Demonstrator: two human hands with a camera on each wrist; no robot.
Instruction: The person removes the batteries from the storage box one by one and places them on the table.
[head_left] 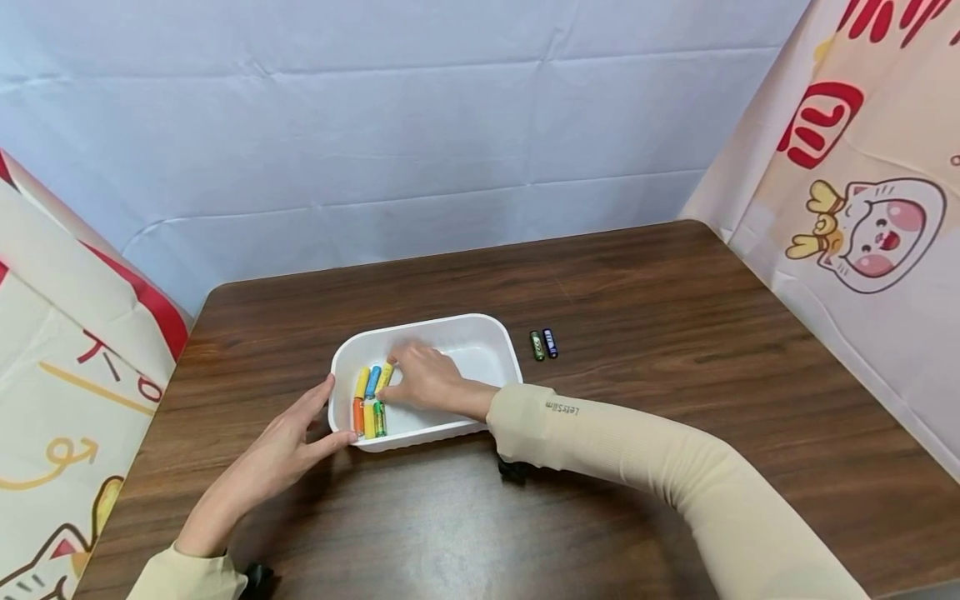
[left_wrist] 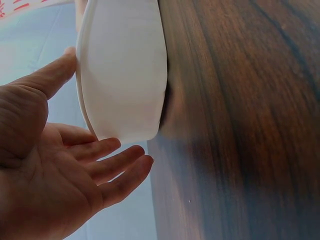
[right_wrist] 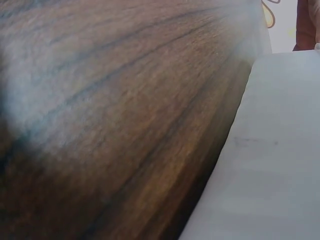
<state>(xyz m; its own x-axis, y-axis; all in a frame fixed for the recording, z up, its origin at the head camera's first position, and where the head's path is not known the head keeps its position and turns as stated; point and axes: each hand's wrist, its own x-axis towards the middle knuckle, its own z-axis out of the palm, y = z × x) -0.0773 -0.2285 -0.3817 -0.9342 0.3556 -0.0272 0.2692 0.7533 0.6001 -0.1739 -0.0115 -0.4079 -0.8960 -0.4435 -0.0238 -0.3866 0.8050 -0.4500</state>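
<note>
A white plastic box (head_left: 495, 343) sits on the table with several small batteries standing out in colour at its left end. Among them are an orange battery (head_left: 358, 417), a blue battery (head_left: 373, 381) and a green battery (head_left: 380, 419). My right hand (head_left: 429, 379) reaches into the box and pinches a yellow battery (head_left: 386, 375) between thumb and fingers, beside the blue one. At the box's left end, my left hand (head_left: 288, 442) touches the rim with thumb and fingers spread and fairly straight. The left wrist view shows its fingers (left_wrist: 107, 150) against the box's corner.
Two more batteries, one dark green (head_left: 537, 345) and one dark blue (head_left: 551, 342), lie side by side on the brown wooden table (head_left: 675, 333), right of the box. A pale cloth (head_left: 420, 125) hangs behind the table, with printed cloths at both sides.
</note>
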